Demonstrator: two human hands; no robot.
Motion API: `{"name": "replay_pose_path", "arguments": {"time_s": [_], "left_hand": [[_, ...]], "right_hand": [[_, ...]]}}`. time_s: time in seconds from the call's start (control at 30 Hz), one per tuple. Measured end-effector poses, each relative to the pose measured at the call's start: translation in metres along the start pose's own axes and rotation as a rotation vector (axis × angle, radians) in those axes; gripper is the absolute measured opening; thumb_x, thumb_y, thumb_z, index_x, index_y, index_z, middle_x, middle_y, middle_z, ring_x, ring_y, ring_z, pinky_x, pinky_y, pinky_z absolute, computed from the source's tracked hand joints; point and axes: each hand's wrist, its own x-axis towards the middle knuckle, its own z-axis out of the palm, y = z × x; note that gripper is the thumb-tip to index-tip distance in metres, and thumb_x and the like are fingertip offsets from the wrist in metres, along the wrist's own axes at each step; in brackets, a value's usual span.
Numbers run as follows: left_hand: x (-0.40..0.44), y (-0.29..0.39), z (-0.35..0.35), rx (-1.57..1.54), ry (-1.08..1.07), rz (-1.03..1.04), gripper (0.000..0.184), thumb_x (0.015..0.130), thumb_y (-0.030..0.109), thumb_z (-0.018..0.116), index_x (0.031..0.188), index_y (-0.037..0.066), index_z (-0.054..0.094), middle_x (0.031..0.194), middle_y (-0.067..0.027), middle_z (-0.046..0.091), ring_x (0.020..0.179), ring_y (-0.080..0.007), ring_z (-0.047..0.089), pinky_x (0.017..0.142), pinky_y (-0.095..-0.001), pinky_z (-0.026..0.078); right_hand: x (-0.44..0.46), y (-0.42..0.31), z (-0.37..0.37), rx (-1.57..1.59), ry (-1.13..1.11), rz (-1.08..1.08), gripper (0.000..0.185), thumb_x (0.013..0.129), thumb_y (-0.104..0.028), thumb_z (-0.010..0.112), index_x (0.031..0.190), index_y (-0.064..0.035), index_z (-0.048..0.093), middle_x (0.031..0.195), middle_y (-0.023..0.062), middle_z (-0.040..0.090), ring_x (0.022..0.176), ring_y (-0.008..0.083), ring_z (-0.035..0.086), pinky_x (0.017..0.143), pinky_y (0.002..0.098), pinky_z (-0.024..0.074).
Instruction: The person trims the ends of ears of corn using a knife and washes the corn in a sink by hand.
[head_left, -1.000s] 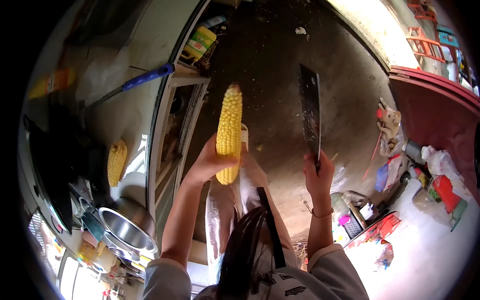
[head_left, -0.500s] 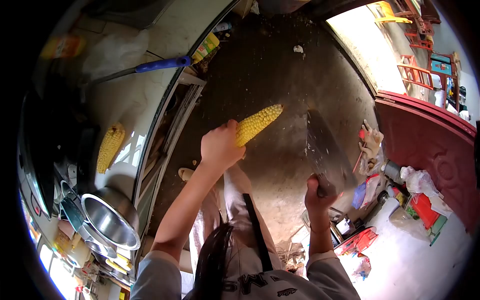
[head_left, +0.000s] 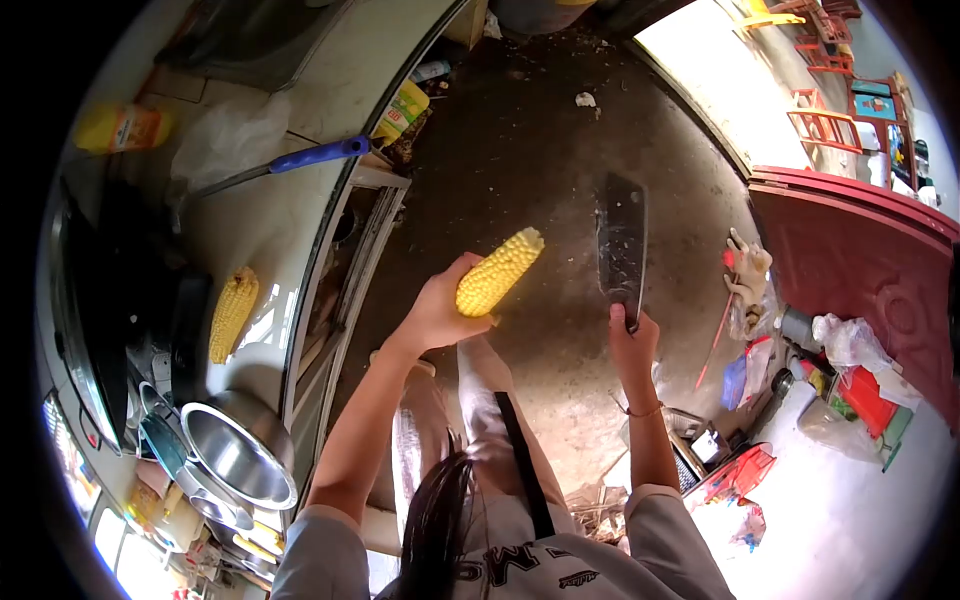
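My left hand (head_left: pixel 440 312) is closed around the lower part of a yellow corn cob (head_left: pixel 497 273), held in the air over the floor. The cob tilts up to the right, and its far tip looks pale and blunt. To the right, my right hand (head_left: pixel 633 342) grips the handle of a cleaver (head_left: pixel 622 240). Its dark, broad blade points away from me, with small light bits stuck to it. Blade and cob are apart. A second corn cob (head_left: pixel 235 315) lies on the counter at the left.
On the left counter (head_left: pixel 325 205) are a blue-handled tool (head_left: pixel 318 154), a steel basin (head_left: pixel 240 450) and a yellow bottle (head_left: pixel 122 128). A red door panel (head_left: pixel 860 270) stands at the right, with bags and a red basket (head_left: pixel 740 472) nearby. A stuffed toy (head_left: pixel 748 268) hangs there.
The cleaver, blurred and tilted before, now stands steadier with its blade nearly straight ahead. The corn cob has shifted slightly left and down, and its tip now looks blunter.
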Motion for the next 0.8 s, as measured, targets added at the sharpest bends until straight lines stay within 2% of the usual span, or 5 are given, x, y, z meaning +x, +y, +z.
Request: {"name": "replay_pose_path", "arguments": {"time_s": [0.2, 0.27, 0.3, 0.47, 0.8], "left_hand": [[-0.019, 0.015, 0.005, -0.408, -0.082, 0.031, 0.066, 0.064, 0.006, 0.07, 0.117, 0.007, 0.031, 0.105, -0.0082, 0.047, 0.089, -0.0203, 0.052, 0.08, -0.03, 0.042], [-0.027, 0.031, 0.006, -0.818, -0.151, 0.08, 0.064, 0.07, 0.021, 0.073, 0.117, 0.005, 0.031, 0.094, -0.0116, 0.053, 0.086, -0.0191, 0.058, 0.071, -0.0321, 0.051], [-0.029, 0.041, -0.001, -0.653, -0.181, 0.154, 0.066, 0.076, 0.044, 0.065, 0.117, 0.001, 0.035, 0.095, -0.0158, 0.055, 0.08, -0.0218, 0.06, 0.067, -0.0338, 0.053], [-0.045, 0.039, 0.001, -0.879, -0.122, -0.027, 0.076, 0.078, 0.059, 0.052, 0.117, -0.004, 0.039, 0.095, -0.0194, 0.055, 0.079, -0.0242, 0.061, 0.063, -0.0341, 0.053], [-0.054, 0.053, -0.018, -0.815, -0.228, 0.104, 0.08, 0.071, 0.049, 0.066, 0.121, -0.007, 0.038, 0.099, -0.018, 0.053, 0.078, -0.0245, 0.061, 0.066, -0.0337, 0.053]], "right_hand": [[-0.022, -0.035, -0.022, 0.271, -0.018, -0.045, 0.026, 0.083, -0.016, 0.059, 0.064, 0.0001, 0.053, 0.049, -0.0028, 0.038, 0.048, 0.0026, 0.032, 0.042, 0.0236, 0.0247], [-0.03, -0.041, -0.026, 0.354, -0.032, -0.021, 0.023, 0.083, -0.012, 0.059, 0.064, -0.0005, 0.053, 0.048, -0.0037, 0.037, 0.047, 0.0024, 0.031, 0.041, 0.0235, 0.0237], [-0.033, -0.039, -0.026, 0.356, -0.034, -0.017, 0.023, 0.083, -0.012, 0.059, 0.064, -0.0005, 0.053, 0.048, -0.0037, 0.037, 0.047, 0.0024, 0.031, 0.041, 0.0235, 0.0237], [-0.049, -0.039, -0.025, 0.445, -0.004, -0.013, 0.02, 0.081, -0.008, 0.059, 0.064, -0.001, 0.052, 0.048, -0.0039, 0.039, 0.046, 0.0027, 0.032, 0.041, 0.0236, 0.0249], [-0.052, -0.071, -0.032, 0.188, 0.027, -0.298, 0.02, 0.08, -0.011, 0.061, 0.064, -0.0023, 0.052, 0.049, 0.004, 0.038, 0.042, 0.0091, 0.035, 0.041, 0.0254, 0.0277]]}}
